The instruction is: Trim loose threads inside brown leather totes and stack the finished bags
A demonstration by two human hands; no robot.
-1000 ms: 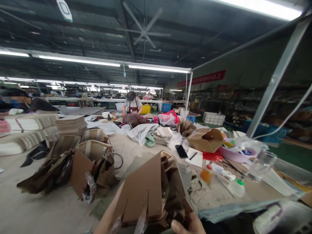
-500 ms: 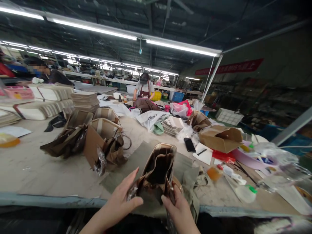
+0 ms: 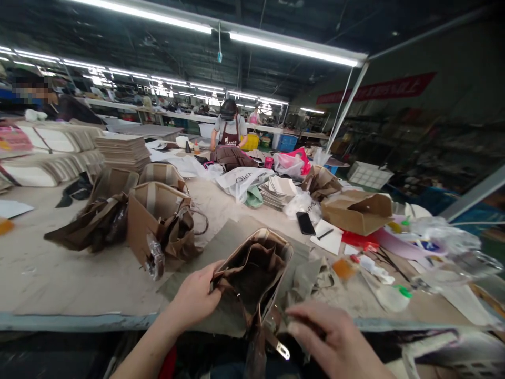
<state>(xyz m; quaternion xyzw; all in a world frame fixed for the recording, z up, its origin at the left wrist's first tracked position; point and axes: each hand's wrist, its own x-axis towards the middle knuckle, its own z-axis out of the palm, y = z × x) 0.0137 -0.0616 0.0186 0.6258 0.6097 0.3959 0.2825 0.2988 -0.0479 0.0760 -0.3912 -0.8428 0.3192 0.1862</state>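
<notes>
An open brown handbag [image 3: 252, 273] lies on the near edge of the worktable [image 3: 71, 279], its mouth facing me and its lining showing. My left hand [image 3: 195, 300] grips the bag's left rim, fingers curled over the edge. My right hand [image 3: 335, 342] is closed around the bag's lower right side, near a strap with a metal buckle [image 3: 282, 350] that hangs over the table edge. A grey cloth [image 3: 221, 247] lies under the bag.
More brown bags [image 3: 158, 226] and a dark pile [image 3: 90, 226] stand to the left. A phone [image 3: 305, 223], notepad [image 3: 326, 237], cardboard box [image 3: 357, 210], bottles [image 3: 390, 297] and clutter fill the right. Stacked sheets [image 3: 122, 150] sit far left. A person in an apron [image 3: 229, 129] works at the far end.
A flat brown card was in front of me a second ago; it is gone. The bag tipped down flat toward me, and my hands shifted to its left rim and lower right side.
</notes>
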